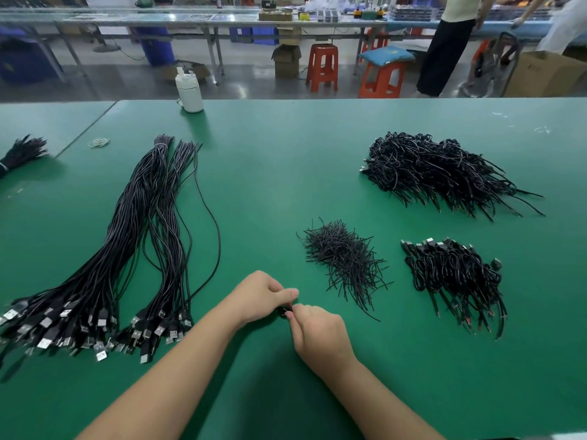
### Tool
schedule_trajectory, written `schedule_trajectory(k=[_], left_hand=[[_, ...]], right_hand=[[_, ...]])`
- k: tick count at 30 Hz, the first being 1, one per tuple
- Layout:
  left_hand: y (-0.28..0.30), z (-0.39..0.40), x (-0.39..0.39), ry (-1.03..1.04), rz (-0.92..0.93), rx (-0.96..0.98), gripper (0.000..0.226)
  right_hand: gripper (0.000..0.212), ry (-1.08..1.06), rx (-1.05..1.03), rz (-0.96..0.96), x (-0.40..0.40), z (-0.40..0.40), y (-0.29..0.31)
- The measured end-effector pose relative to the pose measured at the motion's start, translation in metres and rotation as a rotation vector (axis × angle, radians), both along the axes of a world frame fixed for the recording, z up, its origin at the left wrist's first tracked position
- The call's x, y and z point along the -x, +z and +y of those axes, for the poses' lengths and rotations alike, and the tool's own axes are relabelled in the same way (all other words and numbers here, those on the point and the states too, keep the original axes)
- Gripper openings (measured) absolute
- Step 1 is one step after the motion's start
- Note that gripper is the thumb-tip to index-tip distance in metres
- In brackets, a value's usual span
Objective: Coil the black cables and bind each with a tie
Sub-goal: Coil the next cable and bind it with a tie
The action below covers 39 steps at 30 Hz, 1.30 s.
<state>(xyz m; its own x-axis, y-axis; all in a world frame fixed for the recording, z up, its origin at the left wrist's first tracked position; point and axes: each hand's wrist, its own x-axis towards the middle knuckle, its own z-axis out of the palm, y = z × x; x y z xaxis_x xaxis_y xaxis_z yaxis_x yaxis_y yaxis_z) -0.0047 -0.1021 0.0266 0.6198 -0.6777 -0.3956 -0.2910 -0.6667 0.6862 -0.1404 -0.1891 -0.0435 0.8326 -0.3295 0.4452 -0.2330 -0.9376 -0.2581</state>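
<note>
Across the green bench (286,173) the work is lying sorted, starting at the left with two long bundles of straight black cables (127,249), their USB plugs fanning toward the near edge. Far right, a big heap of coiled cables (438,173) is sitting well apart from them, and nearer, a smaller heap of coiled cables (454,274) is resting just beside a loose pile of ties (343,258). Standing at the far edge is a white bottle (189,90). Near the front middle, the left hand (260,296) and the right hand (317,335) are meeting, both pinching one small coiled cable (285,311) between curled fingertips; it is mostly hidden.
</note>
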Motion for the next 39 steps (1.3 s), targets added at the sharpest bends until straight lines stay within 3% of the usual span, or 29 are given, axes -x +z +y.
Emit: schedule_trajectory(k=[5,14,19,25,28,33,39], left_hand=[[0.007,-0.002,-0.005,-0.172,-0.095,-0.097,0.007],[0.018,-0.008,0.002,-0.293,-0.253,-0.22,0.01],[0.024,-0.009,0.001,-0.382,-0.302,-0.305,0.017],[0.015,-0.001,-0.009,-0.24,-0.281,-0.31,0.015],[0.012,0.004,-0.015,-0.057,-0.159,-0.179,0.011],[0.014,0.009,-0.009,0.067,0.347,0.045,0.012],[0.007,0.013,0.001,0.028,0.442,0.055,0.013]], right_hand=[[0.023,0.01,0.043,-0.023,-0.001,-0.001,-0.007],[0.03,0.002,0.172,-0.106,-0.001,-0.002,-0.013],[0.023,0.008,0.162,-0.133,-0.002,-0.002,-0.013],[0.034,-0.035,0.149,-0.26,-0.002,-0.004,-0.014],[0.037,0.042,0.172,-0.29,-0.002,-0.003,-0.013],[0.034,0.082,0.115,-0.299,-0.002,-0.006,-0.008],[0.035,0.182,-0.009,-0.31,0.002,-0.008,-0.007]])
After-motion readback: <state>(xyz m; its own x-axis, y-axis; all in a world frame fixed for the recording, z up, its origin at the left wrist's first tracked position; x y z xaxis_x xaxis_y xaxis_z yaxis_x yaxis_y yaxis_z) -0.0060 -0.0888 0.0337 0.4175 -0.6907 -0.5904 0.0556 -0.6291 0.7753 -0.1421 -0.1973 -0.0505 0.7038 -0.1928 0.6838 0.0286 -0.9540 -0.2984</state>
